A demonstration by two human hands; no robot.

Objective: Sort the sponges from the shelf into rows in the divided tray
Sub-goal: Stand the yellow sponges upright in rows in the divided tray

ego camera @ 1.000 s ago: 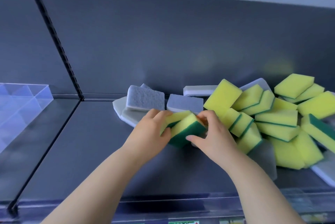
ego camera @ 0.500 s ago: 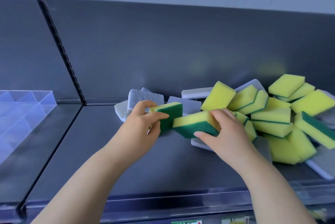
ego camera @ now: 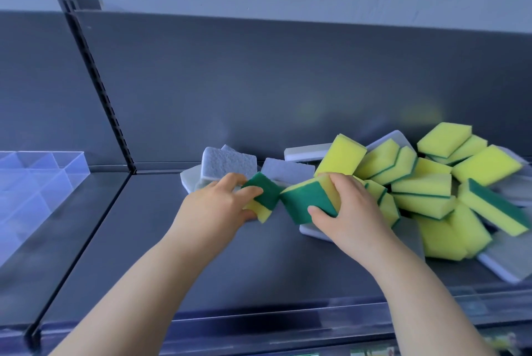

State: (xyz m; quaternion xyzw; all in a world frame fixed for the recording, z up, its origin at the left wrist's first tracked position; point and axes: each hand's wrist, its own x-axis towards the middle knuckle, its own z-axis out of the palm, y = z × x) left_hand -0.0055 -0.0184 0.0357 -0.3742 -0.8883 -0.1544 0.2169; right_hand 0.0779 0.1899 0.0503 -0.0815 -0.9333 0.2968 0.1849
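Observation:
My left hand (ego camera: pixel 221 206) grips a yellow-and-green sponge (ego camera: pixel 266 193), green side up, just above the shelf floor. Beside it, my right hand (ego camera: pixel 349 214) holds a second yellow-and-green sponge (ego camera: pixel 305 203), its green face turned toward me. The two sponges nearly touch. A heap of yellow-green sponges (ego camera: pixel 426 188) lies on the shelf to the right. Grey sponges (ego camera: pixel 227 164) lie behind my left hand against the back panel. The clear divided tray (ego camera: pixel 62 167) stands on the neighbouring shelf at far left.
A dark slotted upright (ego camera: pixel 100 90) and a floor seam separate the tray's shelf bay from the sponge bay. More grey sponges (ego camera: pixel 506 260) lie under and around the yellow heap at right. A raised lip (ego camera: pixel 288 318) runs along the shelf's front edge.
Both hands have lifted a yellow-green sponge each out of the heap and turned them, so the green sides now show. The hands have drawn slightly left and toward me.

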